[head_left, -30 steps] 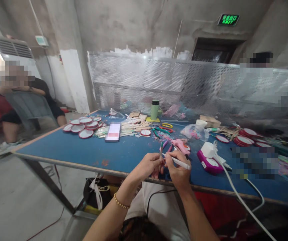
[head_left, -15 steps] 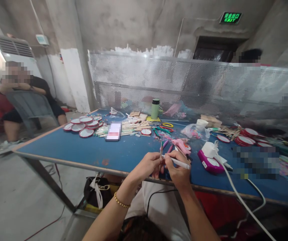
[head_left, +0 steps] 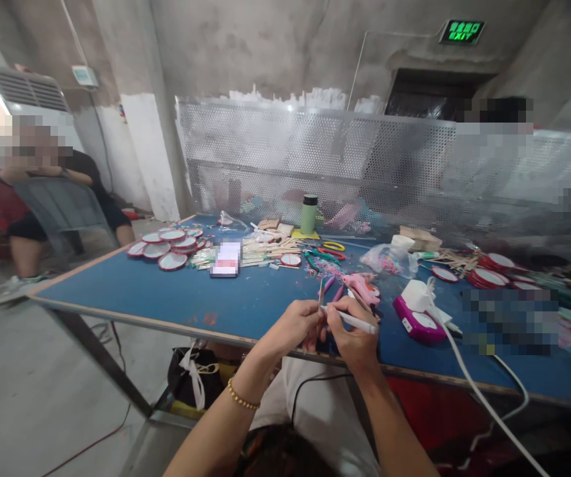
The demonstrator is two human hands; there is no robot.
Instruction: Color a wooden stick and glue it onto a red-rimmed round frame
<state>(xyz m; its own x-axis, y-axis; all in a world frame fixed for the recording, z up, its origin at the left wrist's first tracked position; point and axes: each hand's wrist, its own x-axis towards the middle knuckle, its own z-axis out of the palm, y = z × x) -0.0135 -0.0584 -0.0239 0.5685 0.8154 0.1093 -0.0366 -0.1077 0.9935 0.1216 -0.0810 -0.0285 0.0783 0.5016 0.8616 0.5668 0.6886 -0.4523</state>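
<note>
My left hand (head_left: 299,323) is closed round a thin, flat stick (head_left: 321,293) that stands upright above its fingertips; its lower part is hidden. In my right hand (head_left: 358,341) is a white pen (head_left: 358,322), gripped like a writing tool, its tip end close to the stick and the left fingers. Both hands are together over the table's front edge. Just beyond them lie a pink glue gun (head_left: 363,287) and purple tools, one a purple handle (head_left: 328,285). Green-handled pliers (head_left: 311,262) rest a little farther back.
On the blue table (head_left: 161,298) are red-rimmed round discs (head_left: 171,261), wooden sticks (head_left: 260,252), a phone (head_left: 226,260), a green bottle (head_left: 309,215) and a plastic bag (head_left: 389,260). A purple power strip (head_left: 417,321) trails a white cable. A person (head_left: 61,172) sits at left; a perforated screen (head_left: 275,146) stands behind.
Both hands keep nearly the same pose, with the pen still against the stick area. The whole view has shifted very slightly.
</note>
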